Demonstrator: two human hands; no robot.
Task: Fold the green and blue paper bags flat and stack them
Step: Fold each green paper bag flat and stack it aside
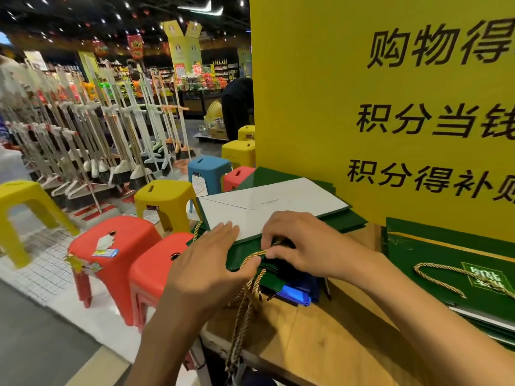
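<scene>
at the tabletop's (320, 330) left edge, left hand (207, 257) lies flat on the green bag (237, 253), pinning it down. right hand (299, 243) pinches its rope handle (252, 255), probably to tuck it in.

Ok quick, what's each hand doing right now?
Left hand: open, pressing flat on the green bag.
Right hand: closed, pinching the gold rope handle.

Green bag (241, 253): paper, smooth, slight sheen; white base panel (267, 201) matt card. Cord handles (245, 302): twisted gold rope, shiny. Blue bag (295, 294): glossy paper. Table (320, 335): pale wood, matt, grain showing. Stools (117, 240): smooth glossy plastic.
</scene>
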